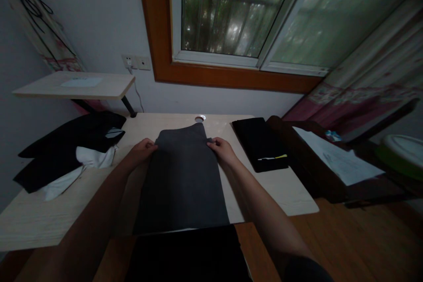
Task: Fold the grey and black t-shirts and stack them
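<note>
Dark grey cloth (185,176), one piece, flat on the pale table (264,196), centre. Long axis roughly 12–6 o'clock; uneven far edge faces 12. Left hand (144,149) pinches its edge at 11; right hand (222,149) pinches at 1. Relative to cloth: one round grommet (199,119) at 12; one flat black item (259,143) at 2; dark clothes (79,130), count unclear, and one raised shelf (109,88) at 10.

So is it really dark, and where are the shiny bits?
Head view: yes, dim, with little texture on the dark gray cloth; head view: pale glints show in the window, and one at the round desk fitting; head view: the right-edge green tub looks blurry.
</note>
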`<state>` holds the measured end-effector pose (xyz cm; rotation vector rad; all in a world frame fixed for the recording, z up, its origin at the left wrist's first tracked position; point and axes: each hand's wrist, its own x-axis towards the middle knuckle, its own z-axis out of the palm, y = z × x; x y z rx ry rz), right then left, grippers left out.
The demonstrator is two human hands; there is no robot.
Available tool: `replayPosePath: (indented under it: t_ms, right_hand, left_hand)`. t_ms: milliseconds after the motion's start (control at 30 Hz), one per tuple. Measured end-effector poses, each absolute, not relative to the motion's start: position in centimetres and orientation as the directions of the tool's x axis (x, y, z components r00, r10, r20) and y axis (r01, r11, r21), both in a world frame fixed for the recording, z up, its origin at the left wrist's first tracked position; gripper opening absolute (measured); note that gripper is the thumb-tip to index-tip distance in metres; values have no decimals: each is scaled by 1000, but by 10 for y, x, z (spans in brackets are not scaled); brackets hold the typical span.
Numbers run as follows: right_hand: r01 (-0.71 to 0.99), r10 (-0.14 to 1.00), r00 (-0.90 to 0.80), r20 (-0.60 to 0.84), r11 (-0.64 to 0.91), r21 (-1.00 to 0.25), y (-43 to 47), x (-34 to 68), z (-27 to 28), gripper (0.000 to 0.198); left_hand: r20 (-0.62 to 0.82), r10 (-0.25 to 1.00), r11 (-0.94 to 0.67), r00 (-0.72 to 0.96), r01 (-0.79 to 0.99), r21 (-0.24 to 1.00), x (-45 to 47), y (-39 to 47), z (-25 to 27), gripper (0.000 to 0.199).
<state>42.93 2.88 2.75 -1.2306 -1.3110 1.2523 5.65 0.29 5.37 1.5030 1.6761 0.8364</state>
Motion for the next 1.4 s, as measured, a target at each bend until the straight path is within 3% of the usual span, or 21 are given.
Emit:
replayPosePath:
  t_ms: [200,367,600,733,867,1000,1200,1333,1400]
  right_hand:
    - [-17,998,-64,-25,-26,-1000,35,424,28,43]
    - [-51,999,-26,37,36,-998,31,418,41,55]
    - [71,995,-92,-41,-35,-997,22,428,20,66]
    - [30,989,-126,-84,-81,-996,13,432,14,72]
    - [-68,993,-108,-46,-53,-996,4,430,25,79]
    - [-118,997,-70,41,33,-992,-2,424,49,67]
    - [18,978,-47,203,204,-979,22,421,81,32]
    - [36,973,-46,227,229,-973,60,416,79,29]
    - [69,981,-39,190,193,-979,78,412,69,29]
  left_hand:
    - [-41,997,63,-68,381,922,66,9,49,74]
    - [23,998,0,-57,372,928,70,12,54,68]
    - [2,992,53,-124,435,899,62,12,41,66]
    - [-79,994,100,-79,317,943,60,9,39,75]
    - [-63,996,75,-67,190,979,63,4,48,76]
    - [33,995,-19,-93,149,989,65,3,63,72]
    - [149,972,-129,-183,117,985,60,28,83,62]
    - [202,949,-171,-241,142,975,57,59,77,56]
    - [154,951,-114,-269,158,981,57,71,66,57]
